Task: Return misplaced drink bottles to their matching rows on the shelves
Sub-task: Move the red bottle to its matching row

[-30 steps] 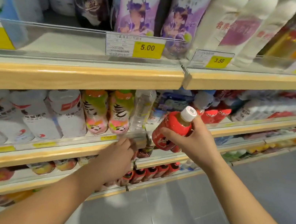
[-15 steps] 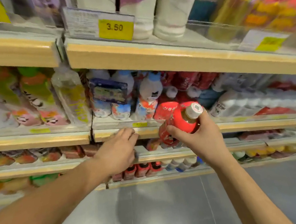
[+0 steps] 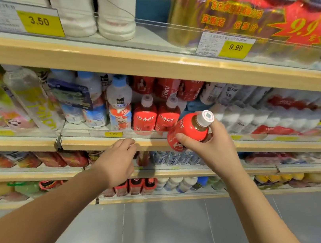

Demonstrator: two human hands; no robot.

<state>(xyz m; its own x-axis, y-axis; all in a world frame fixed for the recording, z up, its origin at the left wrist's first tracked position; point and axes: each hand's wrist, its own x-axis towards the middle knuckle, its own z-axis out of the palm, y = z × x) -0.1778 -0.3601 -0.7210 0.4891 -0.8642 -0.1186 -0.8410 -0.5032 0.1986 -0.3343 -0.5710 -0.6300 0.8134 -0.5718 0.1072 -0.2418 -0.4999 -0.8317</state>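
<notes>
My right hand grips a red-labelled bottle with a white cap, tilted so the cap points up and right, just in front of the middle shelf's edge. Two matching red bottles with white caps stand on that shelf right behind it, touching side by side. My left hand holds nothing; its fingertips rest on the shelf's front rail to the left of the held bottle.
Left of the red pair stand a white bottle with a blue cap, blue-labelled bottles and a clear yellow-printed bottle. White bottles fill the shelf's right. Above is a shelf with price tags. Lower shelves hold more drinks. Grey floor tiles lie below.
The view has swung right along the shelves. My right hand carried the red bottle rightwards until it sits before the two matching red bottles. My left hand slid along the shelf rail with it.
</notes>
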